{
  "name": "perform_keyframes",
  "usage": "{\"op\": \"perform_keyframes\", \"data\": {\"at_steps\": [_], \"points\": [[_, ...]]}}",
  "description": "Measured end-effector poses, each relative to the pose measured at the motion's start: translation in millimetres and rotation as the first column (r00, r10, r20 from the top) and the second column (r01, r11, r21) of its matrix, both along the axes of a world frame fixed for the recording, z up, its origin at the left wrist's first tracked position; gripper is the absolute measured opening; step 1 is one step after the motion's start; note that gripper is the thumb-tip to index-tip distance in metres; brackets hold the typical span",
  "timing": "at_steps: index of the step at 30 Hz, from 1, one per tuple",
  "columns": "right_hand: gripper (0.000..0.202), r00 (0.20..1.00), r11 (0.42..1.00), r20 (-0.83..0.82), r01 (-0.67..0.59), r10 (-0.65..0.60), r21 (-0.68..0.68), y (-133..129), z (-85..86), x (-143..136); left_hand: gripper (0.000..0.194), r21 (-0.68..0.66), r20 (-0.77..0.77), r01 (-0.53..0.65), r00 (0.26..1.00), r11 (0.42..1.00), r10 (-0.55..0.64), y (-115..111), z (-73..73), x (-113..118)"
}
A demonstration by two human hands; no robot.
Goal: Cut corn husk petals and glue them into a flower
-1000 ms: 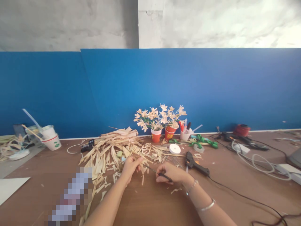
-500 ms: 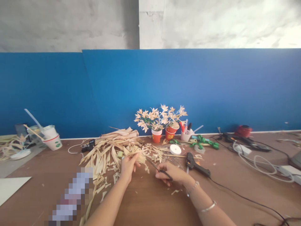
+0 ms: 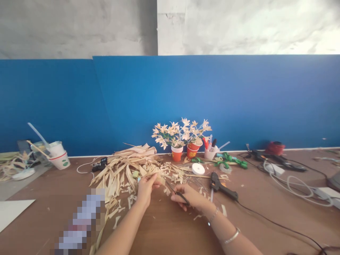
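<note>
In the head view, my left hand [image 3: 145, 189] pinches a piece of pale dried husk [image 3: 160, 178] between thumb and fingers. My right hand [image 3: 183, 197] grips dark-handled scissors [image 3: 182, 197], their blades pointing up and left at the husk piece. Whether the blades touch it is too small to tell. A heap of dried husks [image 3: 119, 171] spreads behind and left of my left hand. Small cut scraps [image 3: 174, 173] lie just beyond both hands. A black glue gun [image 3: 223, 187] rests to the right of my right hand.
Two orange cups [image 3: 177, 154] hold pale husk flowers [image 3: 183, 131] by the blue partition [image 3: 186, 88]. A white tape roll [image 3: 198, 169] and green ribbon [image 3: 231, 160] lie nearby. White cables [image 3: 294, 184] cross the right side. A paper cup [image 3: 60, 160] leans at the left.
My right hand has moved a little left with the scissors, bringing the blades closer to the husk piece. My left hand has barely shifted and keeps its pinch.
</note>
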State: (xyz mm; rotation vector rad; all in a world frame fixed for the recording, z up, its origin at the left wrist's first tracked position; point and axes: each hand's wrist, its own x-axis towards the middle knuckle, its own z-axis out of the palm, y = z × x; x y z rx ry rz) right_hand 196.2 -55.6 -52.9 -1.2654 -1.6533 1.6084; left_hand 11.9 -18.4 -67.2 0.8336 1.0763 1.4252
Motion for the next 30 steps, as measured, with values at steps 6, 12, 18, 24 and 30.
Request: {"op": "perform_keyframes", "data": {"at_steps": [6,12,18,24,30], "points": [[0.037,1.0,0.999,0.021,-0.008,0.007,0.047,-0.5,3.6,-1.7,0.03,-0.003,-0.02,0.004,1.0,1.0,-0.004,-1.2,0.7,0.3],[0.037,1.0,0.998,0.028,0.0,-0.001,0.065,-0.5,5.6,-2.1,0.033,-0.015,-0.019,0.026,0.999,1.0,-0.026,0.6,-1.2,-0.9],[0.033,0.998,0.997,0.059,0.026,-0.03,0.072,-2.7,8.7,-5.2,0.021,-0.085,0.085,0.05,0.995,0.995,-0.043,2.4,-2.6,-1.7],[0.032,0.999,0.997,0.048,0.017,-0.021,0.076,-1.3,4.6,-5.6,0.02,-0.045,-0.024,0.029,0.999,0.999,-0.03,4.4,-3.4,-2.1],[0.029,0.996,0.997,0.081,0.022,-0.029,0.077,-1.2,6.4,-3.7,0.018,-0.026,-0.091,0.014,0.996,1.0,-0.017,3.9,-2.2,-1.7]]}}
